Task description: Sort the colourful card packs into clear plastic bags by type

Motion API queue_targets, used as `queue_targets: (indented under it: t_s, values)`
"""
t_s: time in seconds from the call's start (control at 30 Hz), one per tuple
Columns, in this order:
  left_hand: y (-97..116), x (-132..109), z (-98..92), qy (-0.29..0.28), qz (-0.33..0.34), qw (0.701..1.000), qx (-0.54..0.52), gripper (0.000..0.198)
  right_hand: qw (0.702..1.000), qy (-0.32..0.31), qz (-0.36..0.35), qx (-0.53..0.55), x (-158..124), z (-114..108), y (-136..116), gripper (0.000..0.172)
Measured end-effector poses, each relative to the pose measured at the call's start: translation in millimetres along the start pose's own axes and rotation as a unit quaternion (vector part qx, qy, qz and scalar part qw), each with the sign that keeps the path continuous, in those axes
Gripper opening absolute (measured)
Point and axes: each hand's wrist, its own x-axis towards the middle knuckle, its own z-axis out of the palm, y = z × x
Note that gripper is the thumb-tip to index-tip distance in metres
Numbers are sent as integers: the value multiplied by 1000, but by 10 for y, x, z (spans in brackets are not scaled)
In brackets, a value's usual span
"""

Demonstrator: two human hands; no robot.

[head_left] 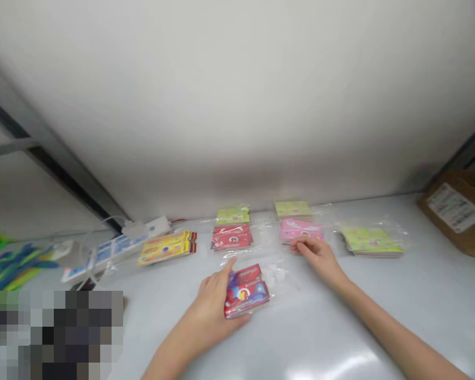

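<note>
Head view: left hand (pixel 208 311) closed round red plastic-wrapped pack (pixel 246 291), thumb along near edge, index finger raised at top corner, pack low over white table (pixel 324 338). Right hand (pixel 314 258) half open, holding nothing, fingertips (pixel 298 246) at lower edge of pink pack (pixel 301 230). Farther off: second red pack (pixel 231 237), green packs (pixel 372 240), yellow pack (pixel 166 247), power strip (pixel 146 228), cardboard parcel (pixel 457 211) with white label; all print too small to read
</note>
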Motion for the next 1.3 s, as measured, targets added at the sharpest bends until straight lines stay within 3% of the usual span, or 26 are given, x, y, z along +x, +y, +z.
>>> queue_targets:
  t_s: [0.2, 0.33, 0.57, 0.77, 0.93, 1.1, 1.3]
  values:
    - [-1, 2, -23, -15, 33, 999, -8, 79, 998, -55, -10, 34, -38, 42, -58, 18]
    - [20, -2, -32, -15, 49, 999, -9, 78, 997, -56, -15, 42, -53, 20, -88, 17]
    - [91, -38, -90, 46, 121, 990, -47, 77, 998, 10, -27, 61, -25, -95, -82, 17]
    - [1, -107, -23, 144, 139, 971, -130, 85, 998, 9, -28, 62, -39, -70, -90, 17]
    - [-28, -98, 47, 134, 112, 974, -142, 85, 999, 2, -24, 48, -27, -70, -49, 18]
    - [26, -95, -10, 142, 107, 976, -125, 84, 998, -50, -34, 4, -41, -49, -50, 20]
    - [97, -42, -82, 96, 117, 987, -51, 81, 983, -144, -79, -85, -140, 176, -44, 25]
